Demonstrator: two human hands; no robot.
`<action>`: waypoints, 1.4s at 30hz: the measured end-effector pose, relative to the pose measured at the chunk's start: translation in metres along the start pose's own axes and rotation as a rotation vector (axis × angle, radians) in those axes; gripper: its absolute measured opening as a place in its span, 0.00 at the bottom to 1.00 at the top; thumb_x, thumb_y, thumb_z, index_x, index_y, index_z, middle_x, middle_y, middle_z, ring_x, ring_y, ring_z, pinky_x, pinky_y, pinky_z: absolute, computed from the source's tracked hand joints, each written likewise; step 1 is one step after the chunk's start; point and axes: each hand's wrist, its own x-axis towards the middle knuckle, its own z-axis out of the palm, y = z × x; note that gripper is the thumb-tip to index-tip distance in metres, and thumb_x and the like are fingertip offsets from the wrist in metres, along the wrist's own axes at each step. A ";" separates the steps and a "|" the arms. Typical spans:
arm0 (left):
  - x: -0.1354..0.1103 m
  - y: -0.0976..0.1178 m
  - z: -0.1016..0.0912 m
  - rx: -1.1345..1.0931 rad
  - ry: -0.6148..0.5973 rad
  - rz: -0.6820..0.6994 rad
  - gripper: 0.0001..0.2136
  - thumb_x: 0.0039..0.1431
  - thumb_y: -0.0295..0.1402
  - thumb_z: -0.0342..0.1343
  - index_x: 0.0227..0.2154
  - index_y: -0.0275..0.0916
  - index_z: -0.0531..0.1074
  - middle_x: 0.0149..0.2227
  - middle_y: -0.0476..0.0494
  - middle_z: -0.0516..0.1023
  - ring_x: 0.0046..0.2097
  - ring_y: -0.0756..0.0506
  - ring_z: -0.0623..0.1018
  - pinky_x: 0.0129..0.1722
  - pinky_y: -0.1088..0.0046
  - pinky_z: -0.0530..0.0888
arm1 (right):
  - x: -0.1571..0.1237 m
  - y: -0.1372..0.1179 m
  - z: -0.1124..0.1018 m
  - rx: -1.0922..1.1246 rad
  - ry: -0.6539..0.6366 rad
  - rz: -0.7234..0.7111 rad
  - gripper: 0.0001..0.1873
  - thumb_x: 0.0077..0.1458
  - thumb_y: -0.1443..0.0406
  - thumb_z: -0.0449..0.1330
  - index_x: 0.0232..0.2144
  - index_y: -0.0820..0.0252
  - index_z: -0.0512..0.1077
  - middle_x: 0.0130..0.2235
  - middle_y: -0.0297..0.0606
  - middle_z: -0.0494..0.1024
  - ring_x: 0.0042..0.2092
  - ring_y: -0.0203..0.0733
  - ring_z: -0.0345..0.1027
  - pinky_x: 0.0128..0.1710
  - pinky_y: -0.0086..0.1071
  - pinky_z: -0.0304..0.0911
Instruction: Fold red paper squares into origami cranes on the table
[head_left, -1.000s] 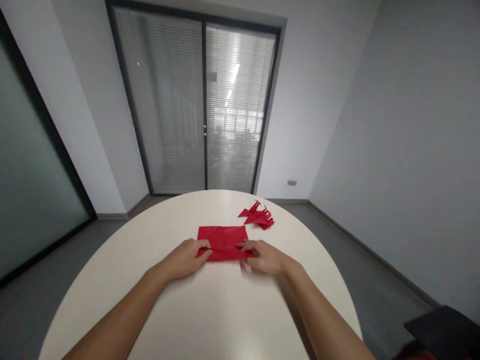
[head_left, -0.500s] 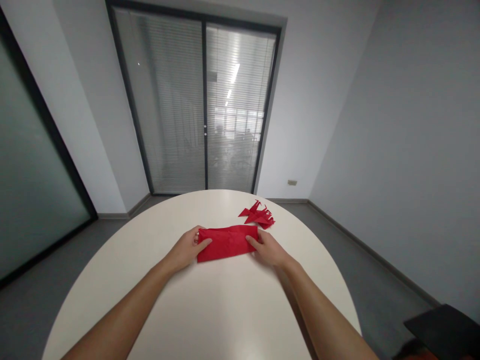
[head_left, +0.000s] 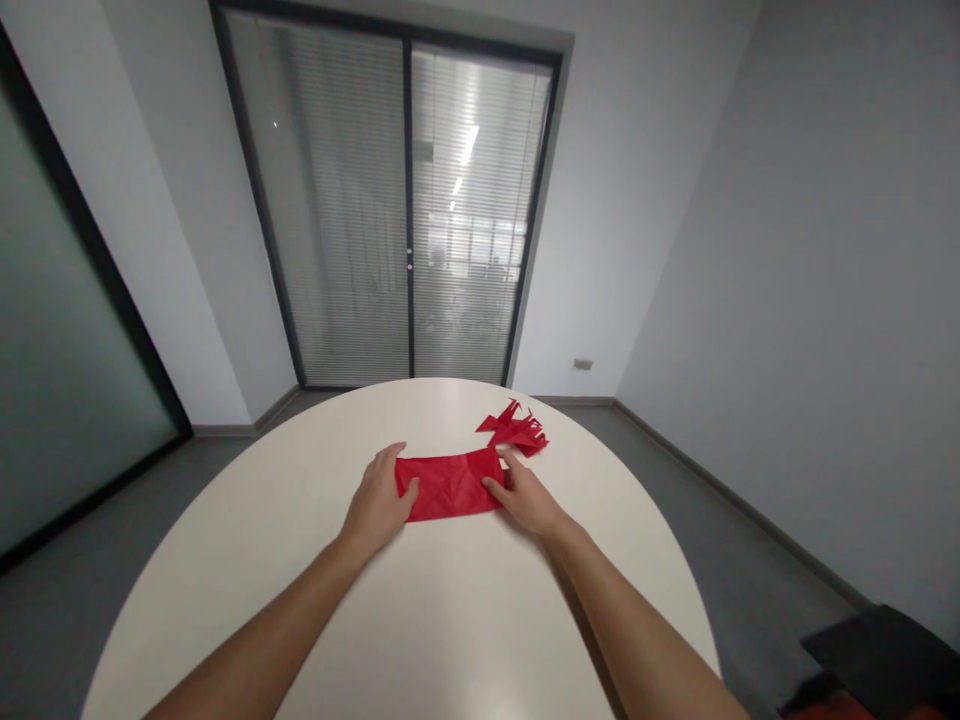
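A folded sheet of red paper (head_left: 450, 486), a wide, creased strip, is held just over the middle of the table. My left hand (head_left: 376, 503) grips its left end, the thumb on the near face and the fingers reaching up past the left edge. At the right end my right hand (head_left: 528, 494) pinches the paper, thumb in front and the other fingers partly hidden behind it. Beyond my right hand lies a small heap of pointed red folded-paper pieces (head_left: 516, 430), touched by neither hand.
The round white table (head_left: 420, 620) fills the lower middle, its curved edge dropping to a grey floor (head_left: 757, 520). A glass partition with blinds (head_left: 337, 220) stands beyond it. At lower right is a dark flat object (head_left: 881, 655).
My left hand has turned more upright, its fingers now extended past the paper's upper left corner. The paper and my right hand have shifted slightly left.
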 end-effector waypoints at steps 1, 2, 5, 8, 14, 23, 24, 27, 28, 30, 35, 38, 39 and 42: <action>-0.002 0.003 0.002 0.044 0.008 0.079 0.24 0.61 0.33 0.53 0.60 0.39 0.63 0.64 0.35 0.66 0.65 0.37 0.65 0.65 0.53 0.62 | 0.000 -0.001 0.000 -0.012 -0.003 0.015 0.26 0.65 0.60 0.53 0.63 0.57 0.55 0.51 0.46 0.78 0.49 0.50 0.75 0.50 0.45 0.68; -0.005 0.007 0.004 0.074 -0.026 0.150 0.22 0.62 0.33 0.51 0.60 0.40 0.64 0.66 0.37 0.63 0.67 0.38 0.62 0.67 0.53 0.60 | -0.001 -0.003 0.000 -0.030 0.004 0.031 0.28 0.64 0.60 0.54 0.64 0.58 0.54 0.51 0.46 0.78 0.49 0.50 0.75 0.50 0.45 0.68; -0.013 0.015 0.011 0.124 -0.192 0.230 0.24 0.63 0.32 0.49 0.62 0.38 0.62 0.69 0.37 0.57 0.70 0.38 0.57 0.68 0.53 0.57 | -0.003 -0.015 -0.003 -0.179 0.097 0.010 0.34 0.61 0.62 0.56 0.66 0.61 0.52 0.56 0.51 0.74 0.55 0.53 0.70 0.56 0.47 0.63; -0.018 0.019 0.019 0.154 -0.353 0.244 0.27 0.62 0.30 0.49 0.65 0.34 0.59 0.70 0.34 0.56 0.70 0.38 0.57 0.68 0.54 0.57 | -0.005 -0.034 -0.003 -0.390 0.197 -0.135 0.35 0.58 0.64 0.56 0.66 0.64 0.55 0.67 0.52 0.60 0.66 0.57 0.54 0.65 0.51 0.50; -0.016 0.020 0.024 0.157 -0.424 0.278 0.25 0.65 0.31 0.46 0.64 0.35 0.61 0.68 0.35 0.60 0.69 0.40 0.60 0.69 0.56 0.57 | -0.012 -0.060 0.017 -0.386 -0.053 -0.169 0.33 0.67 0.56 0.46 0.70 0.61 0.51 0.71 0.45 0.52 0.71 0.52 0.42 0.69 0.50 0.41; -0.016 0.025 0.020 0.368 -0.497 0.212 0.26 0.69 0.38 0.41 0.67 0.34 0.57 0.69 0.34 0.56 0.71 0.36 0.54 0.68 0.50 0.53 | -0.016 -0.055 0.020 -0.448 -0.241 0.000 0.43 0.64 0.41 0.42 0.70 0.62 0.50 0.72 0.49 0.45 0.72 0.57 0.34 0.70 0.50 0.32; -0.016 0.027 0.020 0.411 -0.493 0.196 0.26 0.69 0.38 0.40 0.67 0.34 0.57 0.70 0.34 0.55 0.71 0.36 0.54 0.68 0.49 0.53 | -0.016 -0.055 0.019 -0.453 -0.238 -0.001 0.43 0.64 0.40 0.42 0.70 0.62 0.51 0.72 0.49 0.46 0.72 0.56 0.34 0.70 0.50 0.31; -0.017 0.033 0.019 0.528 -0.467 0.153 0.26 0.70 0.37 0.40 0.67 0.35 0.57 0.70 0.35 0.54 0.70 0.34 0.54 0.67 0.47 0.53 | -0.016 -0.056 0.019 -0.468 -0.223 -0.012 0.43 0.64 0.41 0.41 0.69 0.63 0.51 0.71 0.50 0.47 0.72 0.56 0.35 0.70 0.48 0.31; -0.018 0.034 0.019 0.555 -0.451 0.144 0.25 0.70 0.37 0.40 0.67 0.36 0.58 0.70 0.36 0.54 0.70 0.34 0.55 0.67 0.46 0.53 | -0.017 -0.056 0.020 -0.472 -0.217 -0.017 0.43 0.64 0.41 0.41 0.69 0.63 0.52 0.71 0.50 0.47 0.72 0.56 0.36 0.70 0.47 0.31; -0.019 0.036 0.019 0.588 -0.421 0.136 0.25 0.70 0.38 0.40 0.66 0.36 0.59 0.69 0.36 0.56 0.70 0.34 0.56 0.67 0.46 0.53 | -0.017 -0.056 0.021 -0.477 -0.207 -0.023 0.42 0.64 0.41 0.42 0.69 0.62 0.52 0.71 0.50 0.47 0.72 0.55 0.36 0.70 0.47 0.32; -0.019 0.037 0.017 0.585 -0.349 0.159 0.23 0.69 0.38 0.44 0.63 0.36 0.64 0.67 0.35 0.63 0.67 0.34 0.62 0.67 0.48 0.53 | -0.017 -0.053 0.021 -0.485 -0.183 -0.023 0.41 0.63 0.41 0.44 0.69 0.59 0.54 0.71 0.49 0.47 0.72 0.55 0.37 0.69 0.49 0.34; -0.019 0.036 0.016 0.571 -0.336 0.168 0.23 0.68 0.38 0.45 0.62 0.37 0.66 0.66 0.36 0.64 0.66 0.33 0.64 0.66 0.48 0.55 | -0.017 -0.052 0.022 -0.490 -0.170 -0.023 0.41 0.63 0.41 0.45 0.69 0.57 0.55 0.71 0.48 0.48 0.72 0.55 0.38 0.69 0.51 0.34; -0.019 0.035 0.016 0.566 -0.332 0.170 0.23 0.68 0.38 0.46 0.62 0.36 0.66 0.66 0.35 0.65 0.66 0.33 0.65 0.66 0.48 0.56 | -0.018 -0.052 0.022 -0.491 -0.168 -0.024 0.40 0.63 0.42 0.46 0.68 0.57 0.55 0.71 0.48 0.49 0.72 0.56 0.39 0.69 0.52 0.35; -0.019 0.033 0.016 0.547 -0.310 0.182 0.22 0.68 0.38 0.47 0.61 0.36 0.67 0.65 0.33 0.66 0.65 0.33 0.66 0.66 0.47 0.56 | -0.018 -0.053 0.022 -0.491 -0.153 -0.036 0.40 0.63 0.42 0.48 0.68 0.56 0.56 0.71 0.48 0.51 0.71 0.57 0.41 0.69 0.52 0.37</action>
